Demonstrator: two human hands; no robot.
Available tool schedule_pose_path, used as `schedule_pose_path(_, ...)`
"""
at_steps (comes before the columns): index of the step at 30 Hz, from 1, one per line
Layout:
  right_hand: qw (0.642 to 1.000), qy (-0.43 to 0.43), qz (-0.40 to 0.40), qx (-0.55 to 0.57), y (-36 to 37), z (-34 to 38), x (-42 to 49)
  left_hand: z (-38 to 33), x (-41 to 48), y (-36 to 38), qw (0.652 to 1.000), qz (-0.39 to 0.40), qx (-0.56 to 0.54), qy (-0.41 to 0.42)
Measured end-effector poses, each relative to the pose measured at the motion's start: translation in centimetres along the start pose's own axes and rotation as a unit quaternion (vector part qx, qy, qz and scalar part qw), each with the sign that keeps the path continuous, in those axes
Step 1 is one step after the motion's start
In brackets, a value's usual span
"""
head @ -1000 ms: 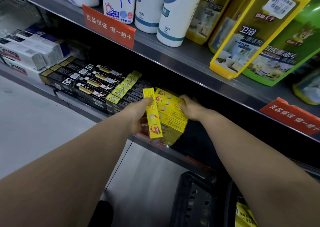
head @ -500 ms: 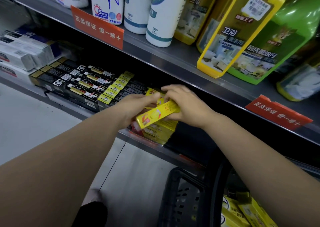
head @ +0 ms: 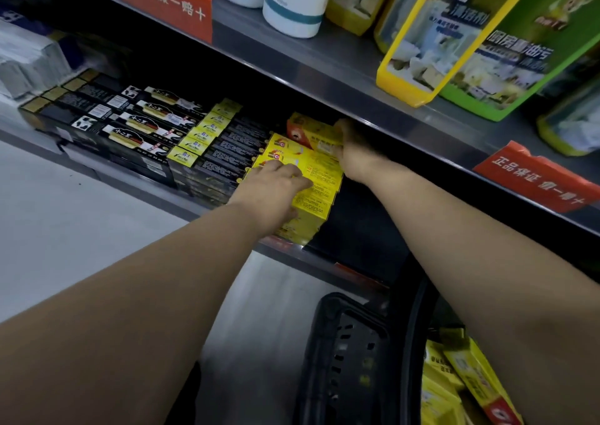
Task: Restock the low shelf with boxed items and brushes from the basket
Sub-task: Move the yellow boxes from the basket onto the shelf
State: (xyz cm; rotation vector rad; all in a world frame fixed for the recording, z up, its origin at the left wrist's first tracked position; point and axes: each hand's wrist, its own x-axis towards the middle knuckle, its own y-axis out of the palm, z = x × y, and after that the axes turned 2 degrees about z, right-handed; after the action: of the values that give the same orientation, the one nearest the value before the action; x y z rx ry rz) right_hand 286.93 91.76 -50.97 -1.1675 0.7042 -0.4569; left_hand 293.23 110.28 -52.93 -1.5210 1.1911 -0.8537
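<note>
A stack of yellow boxes [head: 319, 183] sits on the low shelf [head: 201, 209], to the right of rows of black boxes [head: 136, 126]. My left hand [head: 271, 186] lies flat on the front of the stack, fingers stretched over the top boxes. My right hand [head: 352, 152] reaches under the upper shelf and grips one yellow box [head: 310, 131] at its right end, holding it tilted on the back of the stack. The black basket [head: 344, 356] stands on the floor at the lower right, with more yellow boxes [head: 454, 382] inside.
The upper shelf [head: 324, 67] overhangs the stack and carries white bottles [head: 295, 2] and yellow and green refill pouches [head: 454, 35]. Red price tags [head: 535, 178] hang from its edge. Grey-white boxes [head: 29, 58] lie at the far left. Grey floor [head: 81, 223] spreads below.
The yellow box that both hands held in front of the stack has gone onto the back of it, in my right hand. My left hand let go and now lies flat on the stack.
</note>
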Motion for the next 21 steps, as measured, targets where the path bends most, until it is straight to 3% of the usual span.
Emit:
schedule_pose_path(2,0.999,-0.010,0.027,0.040,1.0,0.2,1.3,0.3,0.1,0.4,1.000,0.001,0.021,0.001)
schedule_pose_path(5,0.997,-0.011,0.080,0.006,2.0,0.2,2.2,0.8,0.2,0.8,0.999,0.000,0.034,-0.002)
schedule_pose_path(10,0.995,-0.012,0.096,0.003,1.8,-0.1,1.8,0.8,0.4,0.8,1.000,0.003,0.014,-0.004)
schedule_pose_path(15,0.997,-0.056,0.059,-0.003,-1.2,0.8,-3.7,-0.8,-0.2,-1.8,0.996,0.026,-0.083,-0.024)
schedule_pose_path(18,0.991,-0.106,0.026,0.072,-4.0,-0.2,-9.5,-3.1,-1.2,-4.2,0.989,0.003,-0.145,-0.017)
schedule_pose_path(21,0.982,-0.100,-0.007,0.158,-6.4,-2.7,-16.2,-7.2,-2.6,-6.2,0.978,-0.033,-0.204,0.023)
